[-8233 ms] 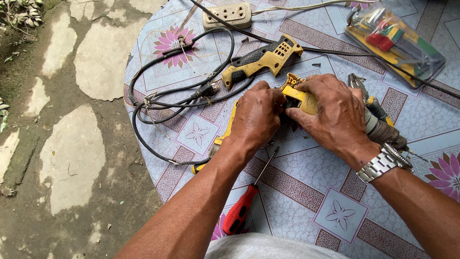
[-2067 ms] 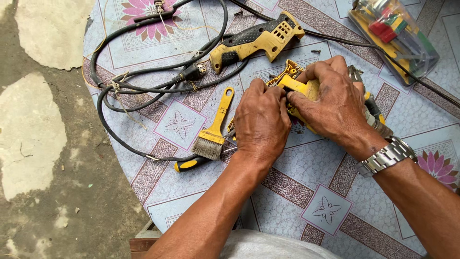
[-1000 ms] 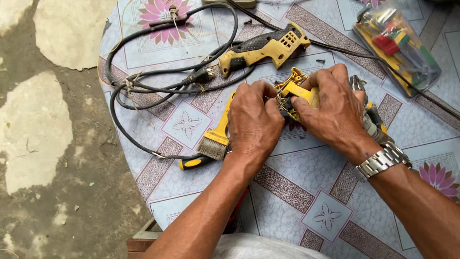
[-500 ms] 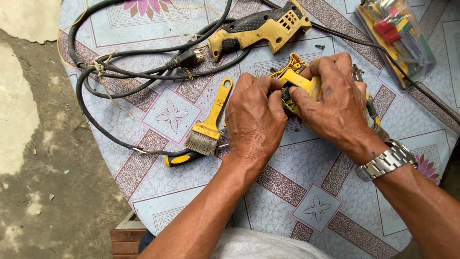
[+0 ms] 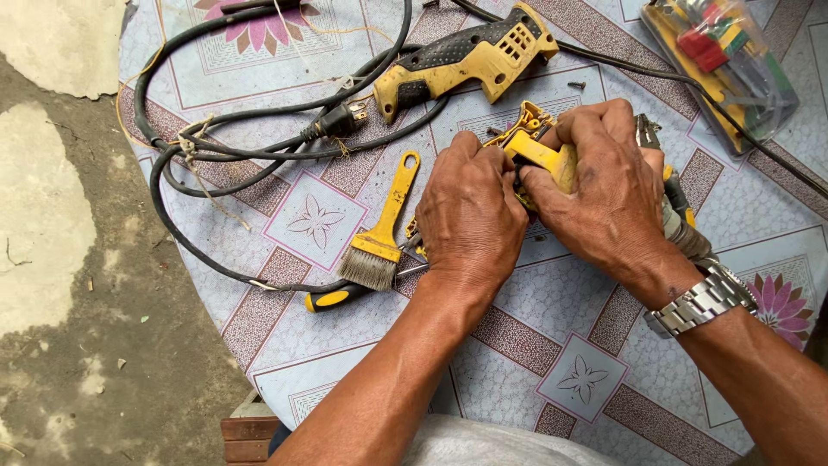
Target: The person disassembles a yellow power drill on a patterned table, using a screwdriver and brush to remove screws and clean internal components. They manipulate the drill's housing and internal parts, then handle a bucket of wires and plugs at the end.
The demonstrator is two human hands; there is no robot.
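Note:
Both hands close around a yellow power-tool housing part [image 5: 536, 148] in the middle of the table. My left hand [image 5: 470, 216] grips its near left side with fingers curled onto it. My right hand [image 5: 604, 190], with a metal watch on the wrist, clamps the same part from the right and covers most of it. A yellow-handled paintbrush [image 5: 379, 237] lies just left of my left hand. A screwdriver with a yellow and black handle [image 5: 336, 298] rests under the brush bristles, its shaft hidden by my left hand.
A yellow and black tool handle half [image 5: 466, 59] lies at the top with a black power cable [image 5: 216, 147] coiled to its left. A clear case of bits [image 5: 720, 56] sits top right. Patterned tablecloth [image 5: 310, 345] ends at the left; stone ground lies beyond.
The view has shifted slightly, so the table sits lower and closer. Both hands stay clamped on the yellow part with only small finger shifts; the brush and cable have not moved.

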